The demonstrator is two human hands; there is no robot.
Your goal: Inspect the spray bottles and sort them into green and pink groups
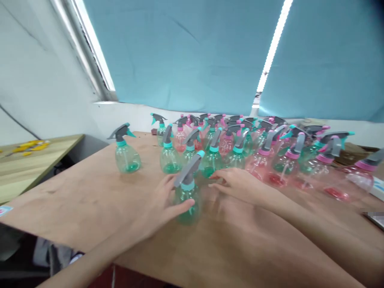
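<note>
My left hand (165,202) is wrapped around a clear green spray bottle (187,193) with a grey trigger head and turquoise collar. It stands nearly upright near the middle of the table, its thumb-side wall covered by my thumb. To the right, my right hand (235,182) reaches in from the side, fingers loosely bent and thumb apart, with nothing visible between them. Its fingertips are close to another green spray bottle (212,160) in the front row; whether they touch it I cannot tell. One more green spray bottle (126,157) stands alone on the left.
Several green and pink spray bottles crowd the back and right of the wooden table (99,192). A pink spray bottle (277,174) stands beyond my right forearm. At the left, a separate light wood table (39,160) carries yellow items (30,147). Blue curtains (186,56) hang behind.
</note>
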